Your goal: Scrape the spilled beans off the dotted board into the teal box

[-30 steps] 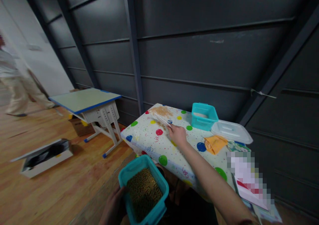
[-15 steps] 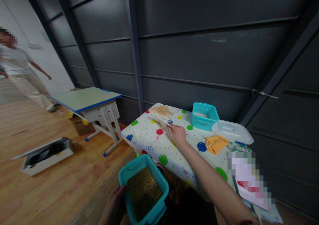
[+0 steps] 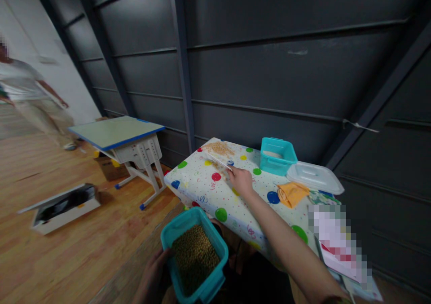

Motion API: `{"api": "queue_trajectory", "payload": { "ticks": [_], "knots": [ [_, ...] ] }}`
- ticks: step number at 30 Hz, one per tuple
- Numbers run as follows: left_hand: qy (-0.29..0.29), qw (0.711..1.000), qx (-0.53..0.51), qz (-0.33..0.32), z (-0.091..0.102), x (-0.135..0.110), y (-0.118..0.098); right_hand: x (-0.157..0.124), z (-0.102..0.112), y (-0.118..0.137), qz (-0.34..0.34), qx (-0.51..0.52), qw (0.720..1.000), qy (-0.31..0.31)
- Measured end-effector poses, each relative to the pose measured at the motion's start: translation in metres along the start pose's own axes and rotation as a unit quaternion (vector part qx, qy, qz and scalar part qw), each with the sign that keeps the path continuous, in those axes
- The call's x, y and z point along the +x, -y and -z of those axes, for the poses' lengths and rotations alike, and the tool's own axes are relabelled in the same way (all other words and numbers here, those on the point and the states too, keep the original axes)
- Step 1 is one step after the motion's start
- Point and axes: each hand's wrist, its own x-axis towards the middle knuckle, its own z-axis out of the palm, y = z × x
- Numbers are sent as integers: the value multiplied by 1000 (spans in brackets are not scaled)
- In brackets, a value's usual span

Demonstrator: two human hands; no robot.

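Observation:
My left hand (image 3: 158, 264) is closed on the left rim of a turquoise plastic tub (image 3: 222, 245), held low in front of the table. Soybean-like tan beans (image 3: 197, 250) fill much of it. Out over the table, my right hand (image 3: 241, 181) grips one end of a thin, flat white strip (image 3: 219, 160), whose exact kind I cannot make out. The strip lies close to the tablecloth (image 3: 198, 185), its far end near a spread of pale beans (image 3: 220, 148) at the back left corner. A few more beans show along its near side.
A second turquoise tub (image 3: 276, 165) with something white inside stands at the back, beside a clear lid (image 3: 314, 177) and an orange cloth (image 3: 292, 193). Papers (image 3: 336, 245) lie at right. Left are a desk (image 3: 116, 132), an open white box (image 3: 67, 209) and a walking person (image 3: 25, 84).
Both hands, the strip and the tub stay almost where they were. The view has shifted very slightly. The person at the far left has moved a little.

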Motion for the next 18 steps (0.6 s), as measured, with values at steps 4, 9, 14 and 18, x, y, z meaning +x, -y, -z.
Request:
{"api": "queue_trajectory", "payload": {
  "ticks": [4, 9, 14, 18],
  "knots": [
    [4, 1000, 5, 3, 2, 3, 2, 1, -2, 1, -1, 4, 1000, -2],
    [17, 999, 18, 20, 8, 10, 5, 2, -2, 1, -5, 5, 1000, 3],
    [7, 999, 4, 35, 7, 11, 4, 2, -3, 2, 8, 27, 1000, -6],
    [0, 1000, -8, 21, 7, 10, 4, 2, -2, 3, 1, 27, 1000, -4]
  ]
}}
